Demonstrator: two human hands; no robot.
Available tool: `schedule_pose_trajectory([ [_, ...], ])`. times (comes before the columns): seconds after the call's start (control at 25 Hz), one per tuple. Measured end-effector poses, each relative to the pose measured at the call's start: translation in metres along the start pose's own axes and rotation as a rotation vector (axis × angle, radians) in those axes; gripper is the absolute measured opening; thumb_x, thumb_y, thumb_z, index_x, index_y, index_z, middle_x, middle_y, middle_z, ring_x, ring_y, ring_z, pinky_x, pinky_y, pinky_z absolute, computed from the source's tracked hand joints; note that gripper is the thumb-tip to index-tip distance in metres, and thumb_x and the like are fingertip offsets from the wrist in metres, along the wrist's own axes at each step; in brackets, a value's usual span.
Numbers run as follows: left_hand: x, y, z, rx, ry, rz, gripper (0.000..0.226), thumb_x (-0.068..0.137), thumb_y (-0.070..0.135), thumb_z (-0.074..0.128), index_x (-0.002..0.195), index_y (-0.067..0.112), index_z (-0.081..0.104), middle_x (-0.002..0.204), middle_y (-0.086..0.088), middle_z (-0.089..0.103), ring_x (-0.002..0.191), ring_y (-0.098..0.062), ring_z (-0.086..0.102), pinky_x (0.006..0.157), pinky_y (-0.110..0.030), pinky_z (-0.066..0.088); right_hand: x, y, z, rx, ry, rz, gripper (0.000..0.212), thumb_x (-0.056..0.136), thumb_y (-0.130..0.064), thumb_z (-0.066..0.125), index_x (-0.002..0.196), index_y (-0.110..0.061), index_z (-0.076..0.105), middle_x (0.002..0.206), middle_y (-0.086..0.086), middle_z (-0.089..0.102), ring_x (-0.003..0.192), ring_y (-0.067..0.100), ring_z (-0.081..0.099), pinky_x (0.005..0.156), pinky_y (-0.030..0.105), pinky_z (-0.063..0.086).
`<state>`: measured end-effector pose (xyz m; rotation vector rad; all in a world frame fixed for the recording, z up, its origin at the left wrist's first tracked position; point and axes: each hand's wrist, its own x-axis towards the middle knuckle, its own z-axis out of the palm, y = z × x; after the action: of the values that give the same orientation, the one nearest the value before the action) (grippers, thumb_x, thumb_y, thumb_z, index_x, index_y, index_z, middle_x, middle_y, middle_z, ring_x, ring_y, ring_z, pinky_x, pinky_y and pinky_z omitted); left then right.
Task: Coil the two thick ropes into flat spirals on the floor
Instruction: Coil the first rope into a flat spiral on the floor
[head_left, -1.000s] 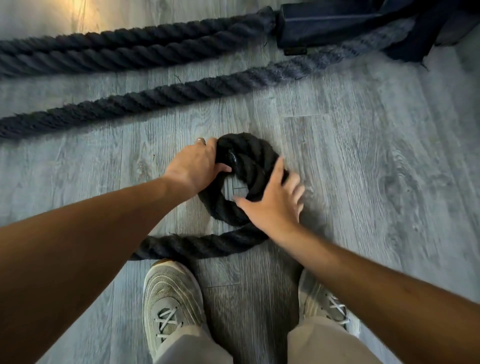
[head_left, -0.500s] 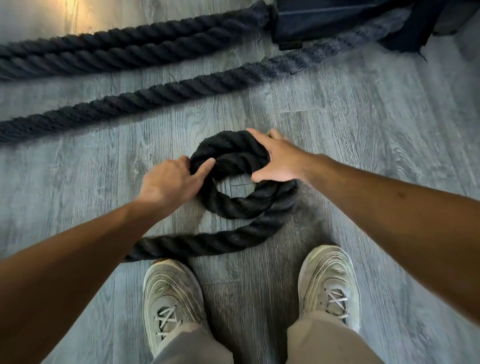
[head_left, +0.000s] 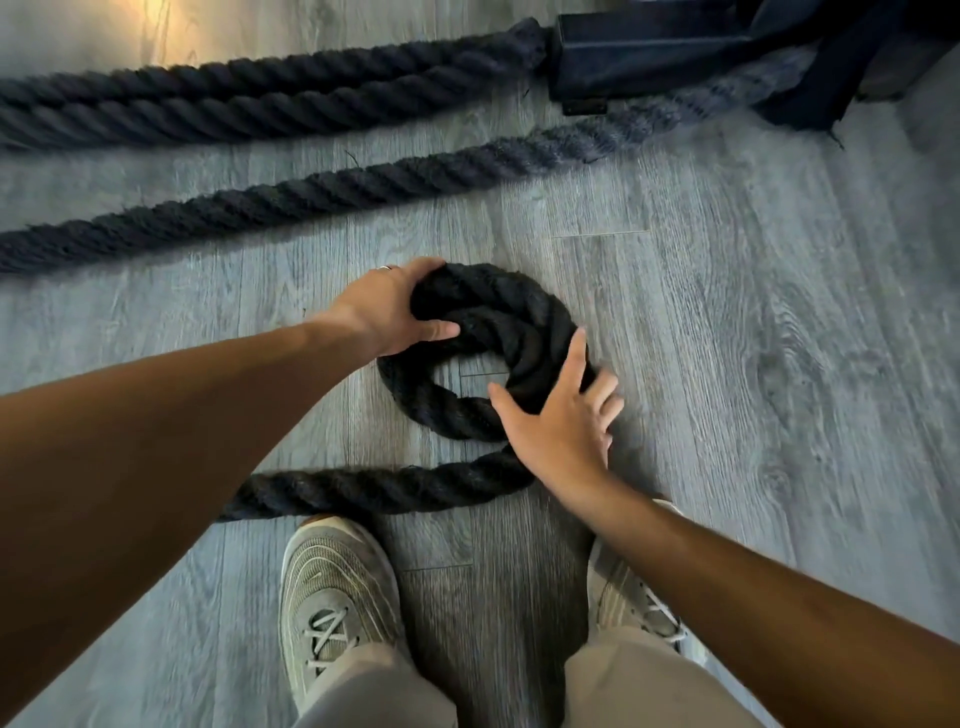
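A thick black rope (head_left: 498, 317) forms a small coil of about two turns on the grey floor ahead of my feet. Its loose tail (head_left: 374, 491) runs left from the coil, just in front of my left shoe. My left hand (head_left: 387, 312) grips the coil's upper-left part, thumb on top. My right hand (head_left: 558, 421) lies on the coil's lower-right part, fingers spread over the rope. A second stretch of thick rope (head_left: 322, 195) lies straight across the floor beyond the coil.
Two more rope strands (head_left: 249, 98) lie side by side at the top left and end at a dark metal anchor (head_left: 639, 57) at the top. My two grey shoes (head_left: 337, 597) stand right behind the coil. Grey wood-look floor (head_left: 753, 338) stretches to the right.
My right hand has moved from the coil's top down to its lower-right side. My left hand has shifted up onto the coil's upper-left part. The coil has turned slightly.
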<state>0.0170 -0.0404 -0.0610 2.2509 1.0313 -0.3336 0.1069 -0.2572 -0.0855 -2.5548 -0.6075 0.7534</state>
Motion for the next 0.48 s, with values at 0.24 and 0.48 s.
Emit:
schedule_pose_trajectory([
  [0.24,-0.006,0.001,0.007,0.271,0.032,-0.048,0.097,0.086,0.071,0.053,0.161,0.037,0.001,0.147,-0.019,0.045,0.12,-0.039,0.058,0.096,-0.047,0.05,0.005,-0.005,0.003,0.043,-0.077,0.008,0.111,0.081,-0.058,0.062,0.152,-0.043,-0.021,0.142,0.014,0.013,0.129,0.04,0.024,0.101,0.05,0.037],
  [0.48,-0.025,-0.009,0.024,0.358,-0.134,-0.275,0.122,0.065,0.1,0.01,0.159,0.026,-0.016,0.17,-0.013,0.0,0.153,-0.04,0.004,0.116,-0.059,0.026,0.09,-0.016,-0.044,-0.204,-0.25,-0.221,0.099,0.076,-0.058,0.063,0.148,-0.061,-0.005,0.157,0.01,0.007,0.143,0.044,0.015,0.109,0.061,0.035],
])
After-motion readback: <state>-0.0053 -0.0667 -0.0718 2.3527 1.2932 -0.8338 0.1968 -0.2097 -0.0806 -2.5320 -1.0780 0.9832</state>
